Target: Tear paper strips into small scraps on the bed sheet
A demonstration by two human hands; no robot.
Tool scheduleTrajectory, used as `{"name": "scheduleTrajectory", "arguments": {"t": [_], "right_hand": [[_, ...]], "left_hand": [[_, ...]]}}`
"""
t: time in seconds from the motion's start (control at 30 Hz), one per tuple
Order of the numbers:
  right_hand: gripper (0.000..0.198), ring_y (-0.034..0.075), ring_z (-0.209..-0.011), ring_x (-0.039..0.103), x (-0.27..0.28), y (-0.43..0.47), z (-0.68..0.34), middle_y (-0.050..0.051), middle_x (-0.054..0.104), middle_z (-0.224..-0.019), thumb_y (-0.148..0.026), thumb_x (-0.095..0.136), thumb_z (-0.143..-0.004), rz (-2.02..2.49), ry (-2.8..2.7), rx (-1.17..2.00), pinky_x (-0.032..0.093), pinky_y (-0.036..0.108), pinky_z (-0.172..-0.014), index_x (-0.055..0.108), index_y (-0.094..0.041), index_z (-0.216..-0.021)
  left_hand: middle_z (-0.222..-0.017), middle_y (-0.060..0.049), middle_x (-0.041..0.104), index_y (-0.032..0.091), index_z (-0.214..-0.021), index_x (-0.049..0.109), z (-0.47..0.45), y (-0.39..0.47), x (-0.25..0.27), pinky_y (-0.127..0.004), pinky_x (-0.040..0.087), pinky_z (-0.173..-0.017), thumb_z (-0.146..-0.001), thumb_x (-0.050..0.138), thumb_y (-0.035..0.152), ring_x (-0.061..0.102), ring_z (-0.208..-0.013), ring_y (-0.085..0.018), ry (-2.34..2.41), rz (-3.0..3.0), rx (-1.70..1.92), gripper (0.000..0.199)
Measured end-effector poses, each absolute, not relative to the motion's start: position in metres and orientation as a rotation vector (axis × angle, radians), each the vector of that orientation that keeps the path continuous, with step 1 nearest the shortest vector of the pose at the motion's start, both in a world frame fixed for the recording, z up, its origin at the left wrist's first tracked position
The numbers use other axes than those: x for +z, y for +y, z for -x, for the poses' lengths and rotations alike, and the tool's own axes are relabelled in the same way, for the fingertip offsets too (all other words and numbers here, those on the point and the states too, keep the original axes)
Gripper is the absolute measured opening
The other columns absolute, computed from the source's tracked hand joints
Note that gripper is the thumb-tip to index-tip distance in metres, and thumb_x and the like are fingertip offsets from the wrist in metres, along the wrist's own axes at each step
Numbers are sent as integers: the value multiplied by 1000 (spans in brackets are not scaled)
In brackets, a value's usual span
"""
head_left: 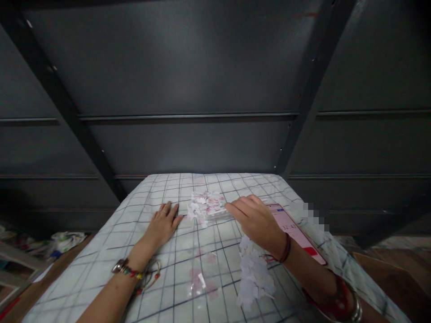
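Observation:
My left hand (pixel 164 224) lies flat on the checked cloth with its fingers stretched out, left of a heap of small white and pink pieces (pixel 205 204). The pieces look like paper or thin plastic, and a clear edge shows along the heap's front right. At that edge, my right hand (pixel 254 220) has its fingers curled together. Whatever they grip is hidden. Below my right hand lies a second pile of pale white pieces (pixel 256 278). Clear and pinkish bits (pixel 212 258) and a small white strip (pixel 202 280) rest between my forearms.
White cloth with dark grid lines (pixel 168 188) covers the table. A pink-edged phone (pixel 296 235) showing a timer lies under and beside my right forearm. Dark panels (pixel 188 143) stand behind the table. A pale frame (pixel 16 269) and cloth (pixel 69 241) are at lower left.

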State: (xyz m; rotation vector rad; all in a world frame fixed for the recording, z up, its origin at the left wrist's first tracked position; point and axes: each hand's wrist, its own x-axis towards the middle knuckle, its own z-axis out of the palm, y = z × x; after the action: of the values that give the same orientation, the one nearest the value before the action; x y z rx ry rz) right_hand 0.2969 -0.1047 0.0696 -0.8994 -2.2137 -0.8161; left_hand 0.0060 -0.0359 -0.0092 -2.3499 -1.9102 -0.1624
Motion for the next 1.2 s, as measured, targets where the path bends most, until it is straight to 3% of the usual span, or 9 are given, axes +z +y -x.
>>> {"name": "scheduleTrajectory", "arguments": {"t": [0.17,0.47,0.93,1.2], "right_hand": [[32,17,-68,49,65,-104,-289,3,64,-74,-6,34,-99,865,-2210,-857,33,31,-67,64,-14,-91],[31,16,-70,50,70,-108,-294,2,65,-76,-7,35,-99,802,-2233,-769,34,31,-69,64,-15,-91],[31,16,-71,51,78,-106,-306,0,64,-73,2,40,-90,853,-2321,-804,32,30,-71,63,-18,-86],[33,15,-70,50,81,-107,-308,0,63,-72,-2,36,-95,799,-2386,-719,33,30,-70,62,-19,-84]], "left_hand": [[-157,-19,35,17,-148,42,-3,-35,-15,-55,35,-111,-100,28,47,31,-145,-37,-1967,2372,-147,58],[-159,-18,31,16,-150,37,-9,-40,-2,-53,30,-114,-99,26,48,26,-148,-35,-2035,2386,-51,62],[-158,-18,35,16,-149,40,-7,-39,-4,-51,34,-111,-99,25,50,33,-145,-34,-1994,2390,-71,62],[-159,-20,30,14,-150,38,-10,-41,1,-52,32,-113,-100,29,45,30,-146,-37,-2038,2411,-53,59]]}}
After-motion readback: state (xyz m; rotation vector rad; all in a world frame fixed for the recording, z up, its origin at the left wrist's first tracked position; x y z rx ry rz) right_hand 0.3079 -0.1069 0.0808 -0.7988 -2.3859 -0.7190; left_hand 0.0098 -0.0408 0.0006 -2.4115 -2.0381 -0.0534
